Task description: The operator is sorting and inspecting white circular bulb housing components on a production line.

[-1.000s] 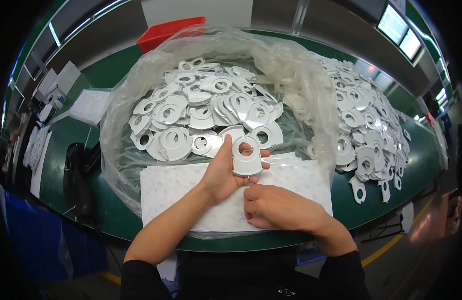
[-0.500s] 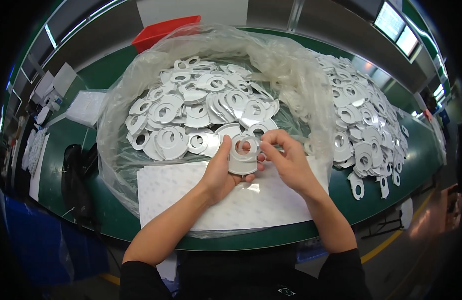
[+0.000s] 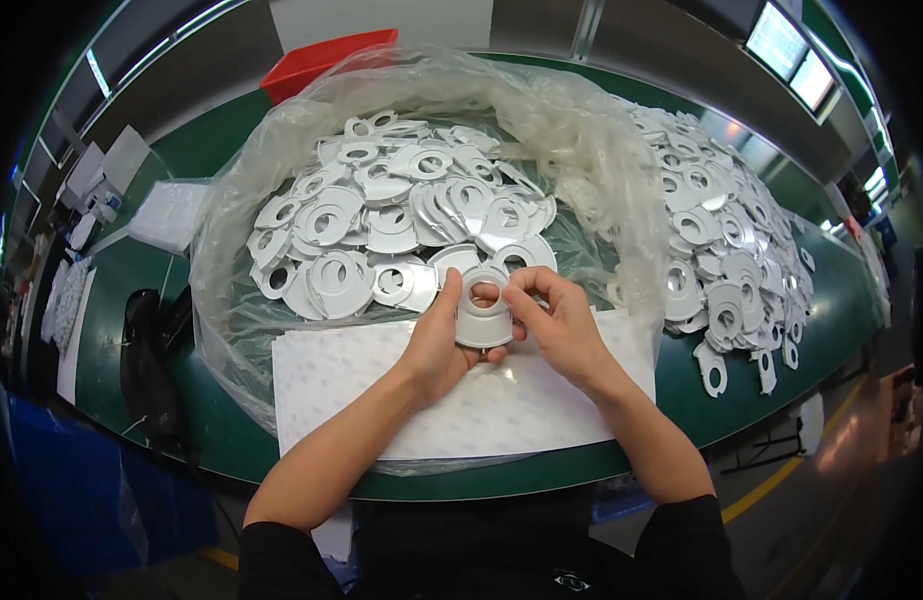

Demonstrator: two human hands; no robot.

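Observation:
A flat silver-grey plate (image 3: 484, 328) with a large round hole and a wider rounded base is held upright above the white sheets. My left hand (image 3: 444, 345) is closed around its left side and base, with the thumb along the left edge and fingertips showing below it. My right hand (image 3: 557, 322) is closed in a pinch at the plate's upper right rim, thumb and forefinger touching it. Whether those fingers grip the rim or something thin on it is hidden. Behind the hands, a pile of similar plates (image 3: 327, 215) lies in a clear plastic bag (image 3: 607, 190).
White sheets (image 3: 367, 400) lie beneath my hands at the front of the green table (image 3: 722, 420). A second heap of plates (image 3: 737, 270) spreads at the right. At the back left is a red bin (image 3: 322, 65); a black object (image 3: 152, 350) lies left of the bag.
My right hand has moved slightly left, bringing its pinched fingers onto the plate's rim. The left hand keeps its hold on the plate, almost still.

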